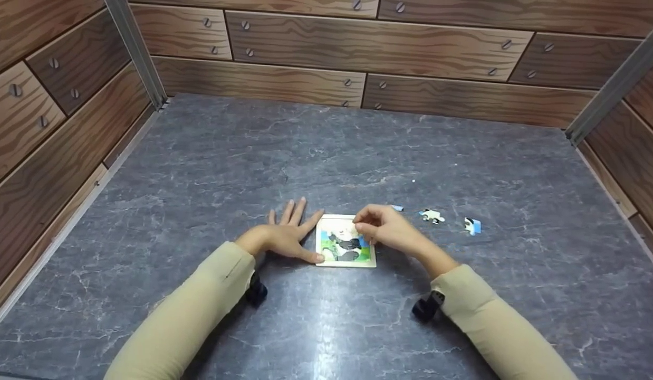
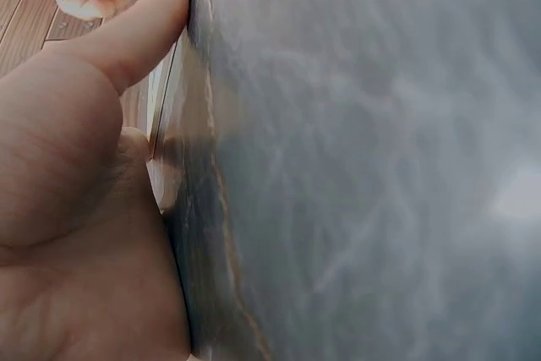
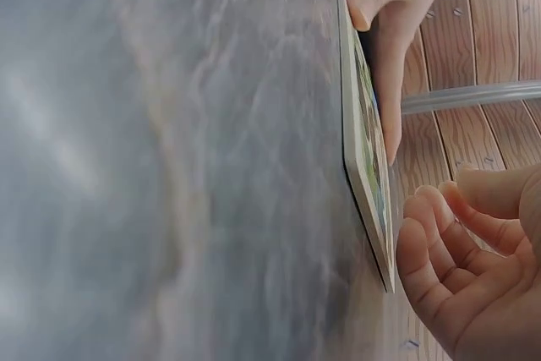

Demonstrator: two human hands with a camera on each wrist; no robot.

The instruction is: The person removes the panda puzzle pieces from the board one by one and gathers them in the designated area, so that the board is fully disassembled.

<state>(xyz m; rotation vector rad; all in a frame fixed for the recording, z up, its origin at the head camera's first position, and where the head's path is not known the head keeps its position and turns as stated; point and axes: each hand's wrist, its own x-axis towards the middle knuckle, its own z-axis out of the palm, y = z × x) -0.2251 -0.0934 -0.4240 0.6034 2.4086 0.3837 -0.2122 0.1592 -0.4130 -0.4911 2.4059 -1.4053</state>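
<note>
A small square tray puzzle (image 1: pixel 345 264) with a pale rim and a panda picture lies on the table between the hands. My left hand (image 1: pixel 287 237) is spread flat at its left side, thumb on the lower left corner and forefinger by the upper left one. In the right wrist view, that thumb (image 3: pixel 365 8) rests on the tray's edge. My right hand (image 1: pixel 388 228) is over the upper right part, with thumb and forefinger tips together and the other fingers curled. I cannot tell whether a puzzle piece is between those fingertips. Pale bare board shows along the puzzle's top.
Loose jigsaw pieces lie right of the tray: one white and black (image 1: pixel 432 215), one with blue (image 1: pixel 472 226), and a bluish one (image 1: pixel 396 208) partly behind the right hand. Wood-patterned walls (image 1: pixel 326 47) enclose the dark marbled table (image 1: pixel 242 142) at back and sides.
</note>
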